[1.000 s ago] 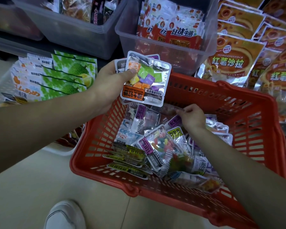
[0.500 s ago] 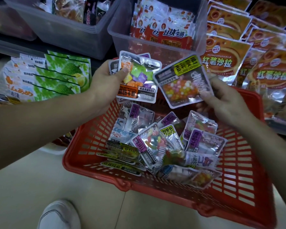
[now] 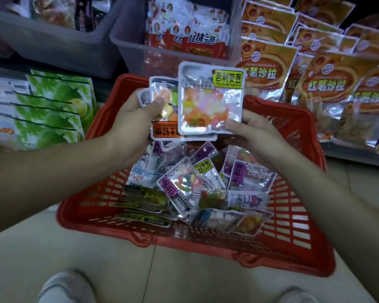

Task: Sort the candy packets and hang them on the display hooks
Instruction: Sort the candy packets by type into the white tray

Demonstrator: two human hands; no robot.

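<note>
Hand state: the left hand (image 3: 132,119) grips a small stack of packets (image 3: 164,132) above the far half of the red basket (image 3: 206,241), thumb across the front. The right hand (image 3: 254,132) pinches the lower right corner of the yellow-label packet (image 3: 208,101), which overlaps the front of that stack. Loose packets (image 3: 190,189) lie heaped inside the basket.

Hazards:
- A corner pinch on glossy film gives little hold. The packet may pivot or slip and drop into the heap.
- Adding it may fan the stack out from under the left thumb.
- The packet beneath bears an orange label, so kinds may get mixed.

Clearances: a clear bin (image 3: 173,60) stands just behind the basket's far rim, with orange pouches (image 3: 328,84) to its right and green packets (image 3: 53,110) to its left. Open room lies above the basket and over the floor (image 3: 42,248) on its near side. Display hooks are not in view.
</note>
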